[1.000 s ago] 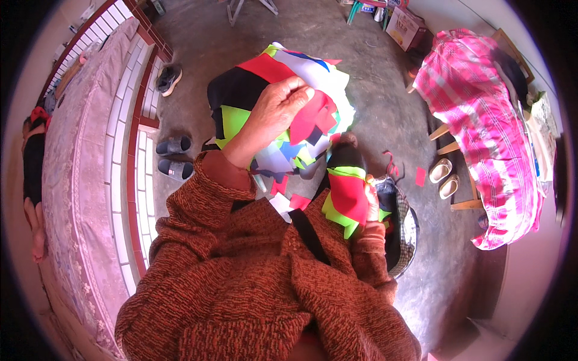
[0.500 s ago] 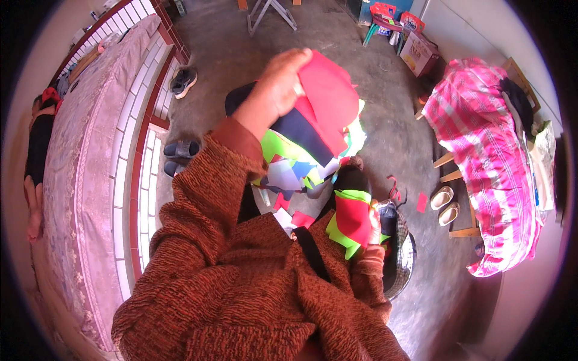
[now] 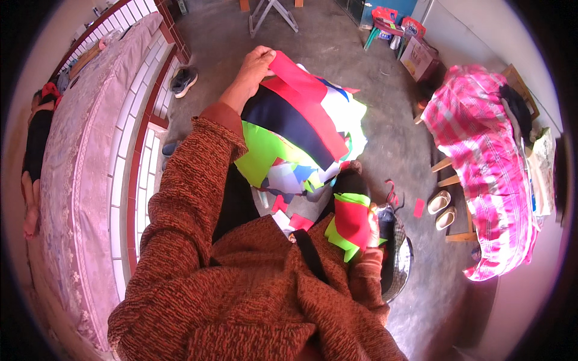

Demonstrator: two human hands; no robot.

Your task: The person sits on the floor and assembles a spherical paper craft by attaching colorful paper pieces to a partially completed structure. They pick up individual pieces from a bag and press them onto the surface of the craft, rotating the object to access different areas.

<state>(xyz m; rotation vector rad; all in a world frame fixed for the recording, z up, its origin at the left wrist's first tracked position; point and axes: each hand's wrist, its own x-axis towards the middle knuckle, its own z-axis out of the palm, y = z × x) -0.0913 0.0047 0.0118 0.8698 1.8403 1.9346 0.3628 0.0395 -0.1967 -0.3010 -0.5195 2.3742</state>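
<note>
My left hand [image 3: 256, 69] pinches the far left end of a long red fabric strip [image 3: 307, 93]. The strip stretches over a heap of cloth pieces in front of me. Beside it in the heap lie a navy piece [image 3: 289, 123] and a lime green piece [image 3: 259, 150], with white scraps [image 3: 346, 114] on the far right side. Lower down are small mixed offcuts [image 3: 286, 177]. Close to my right thigh, my right hand [image 3: 374, 224] is closed at the edge of red and lime fabric pieces [image 3: 352, 219]; most of its fingers are hidden.
A bed [image 3: 90, 150] runs along the left, where a person [image 3: 39, 141] lies. To the right stands a seat draped in pink checked cloth [image 3: 475, 162], with pale shoes [image 3: 442, 210] beside it. A checked bag [image 3: 398, 259] sits by my right arm. A dark shoe [image 3: 183, 81] is on the floor.
My left hand has moved left, drawing the red strip's end with it. The strip, lifted and bunched before, now spreads across the heap. My right hand has barely moved.
</note>
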